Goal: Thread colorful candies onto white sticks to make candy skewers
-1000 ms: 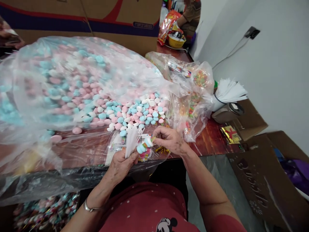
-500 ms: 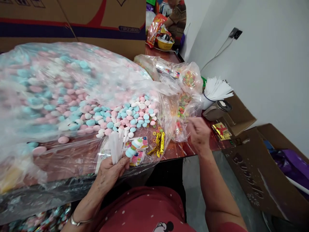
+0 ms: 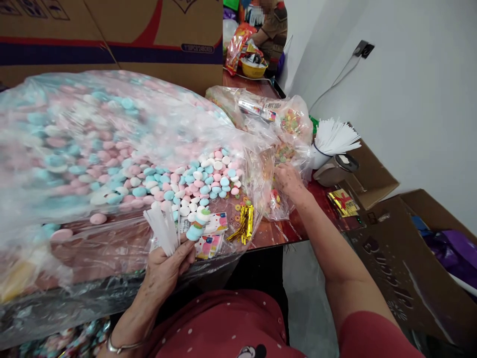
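Observation:
My left hand is closed around a bundle of white sticks and a small stack of candies, blue and white with a thin green and orange layer between. Over an open clear bag of small colourful ring candies is my right hand, its fingertips down in the bag and hidden there. Pink, blue and white candies spill from a big clear plastic bag beyond my left hand. Printed cards and gold twist ties lie between my hands.
A cup of white sticks and a grey mug stand on the right, near a gold packet. Cardboard boxes are behind and at the right. A person sits at the far end, by a yellow basket.
My right hand has moved left and away from me, into the bag of ring candies. My left hand has shifted slightly left, tilting the sticks and the candy stack.

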### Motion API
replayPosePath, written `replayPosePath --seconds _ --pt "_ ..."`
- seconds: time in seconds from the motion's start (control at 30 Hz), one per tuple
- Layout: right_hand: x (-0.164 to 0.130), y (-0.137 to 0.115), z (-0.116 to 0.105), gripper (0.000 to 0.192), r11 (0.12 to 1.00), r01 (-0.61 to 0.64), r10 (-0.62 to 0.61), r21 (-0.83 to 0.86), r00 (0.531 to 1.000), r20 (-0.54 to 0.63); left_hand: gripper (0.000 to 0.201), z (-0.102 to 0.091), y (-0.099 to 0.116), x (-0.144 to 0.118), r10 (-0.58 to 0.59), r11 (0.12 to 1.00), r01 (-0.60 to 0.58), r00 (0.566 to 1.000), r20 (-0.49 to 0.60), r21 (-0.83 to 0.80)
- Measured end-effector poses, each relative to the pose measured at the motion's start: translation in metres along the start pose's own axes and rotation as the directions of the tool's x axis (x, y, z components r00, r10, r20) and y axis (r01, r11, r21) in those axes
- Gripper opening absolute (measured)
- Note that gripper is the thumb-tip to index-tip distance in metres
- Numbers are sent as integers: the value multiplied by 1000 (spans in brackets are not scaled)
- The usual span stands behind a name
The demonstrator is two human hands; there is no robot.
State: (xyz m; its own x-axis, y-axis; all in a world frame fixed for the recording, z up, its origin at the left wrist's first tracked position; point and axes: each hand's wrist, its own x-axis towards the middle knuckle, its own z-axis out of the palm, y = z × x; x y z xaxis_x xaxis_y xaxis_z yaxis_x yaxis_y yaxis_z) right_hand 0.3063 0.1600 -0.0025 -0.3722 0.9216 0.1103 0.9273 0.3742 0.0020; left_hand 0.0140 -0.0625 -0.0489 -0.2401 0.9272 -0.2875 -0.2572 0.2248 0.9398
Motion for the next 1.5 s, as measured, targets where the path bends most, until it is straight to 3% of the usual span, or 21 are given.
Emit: replayPosePath --seconds 0.17,0.27,0.33,0.43,0.47,0.5,0.57,0.6,0.67,0.73,0.83,1.23,1.3,1.37,1.5 --pt "2 1 6 12 1000 -26 26 -4 1000 -15 28 -1 -1 0 9 1000 -9 999 32 -1" --pt "-1 1 0 11 994 -53 70 100 982 -174 34 0 2 0 -16 998 9 995 99 63" --pt "-5 -4 -8 14 982 -76 128 175 944 -305 37 0 4 1 -33 996 22 991 126 87" --pt "-22 -30 -21 19 960 -48 160 275 901 -403 37 0 4 2 -34 994 19 991 132 109" --pt "-30 -44 -23 17 894 11 202 448 882 -425 37 -1 3 2 -32 993 17 991 129 115" --pt "-38 -59 -24 19 774 73 229 629 894 -385 36 -1 3 3 -32 992 16 991 127 122" --pt "-52 -92 -20 19 515 136 146 846 959 -243 34 0 2 3 -34 991 18 992 118 133" --pt "-57 -108 -17 18 421 111 94 900 982 -166 34 0 2 3 -36 990 19 993 116 141" --pt "-62 -133 -10 16 310 49 69 949 995 -74 34 1 2 3 -31 987 12 993 117 158" --pt "-63 -147 -6 16 262 4 85 965 996 -27 34 3 5 3 -16 984 -6 993 119 176" --pt "-63 -154 -7 17 263 -6 109 965 994 -24 38 6 9 3 2 977 -30 992 130 213" --pt "-74 -154 -7 22 527 272 22 805 943 -333 35 5 6 3 40 964 -64 994 98 257" --pt "-73 -154 -6 20 503 282 9 817 944 -331 34 4 5 4 40 963 -66 994 106 262" --pt "-70 -152 -4 16 420 235 13 877 964 -265 33 4 5 4 35 963 -65 992 118 261" --pt "-62 -144 2 19 178 7 -37 984 999 0 33 1 4 5 28 962 -68 988 151 264"
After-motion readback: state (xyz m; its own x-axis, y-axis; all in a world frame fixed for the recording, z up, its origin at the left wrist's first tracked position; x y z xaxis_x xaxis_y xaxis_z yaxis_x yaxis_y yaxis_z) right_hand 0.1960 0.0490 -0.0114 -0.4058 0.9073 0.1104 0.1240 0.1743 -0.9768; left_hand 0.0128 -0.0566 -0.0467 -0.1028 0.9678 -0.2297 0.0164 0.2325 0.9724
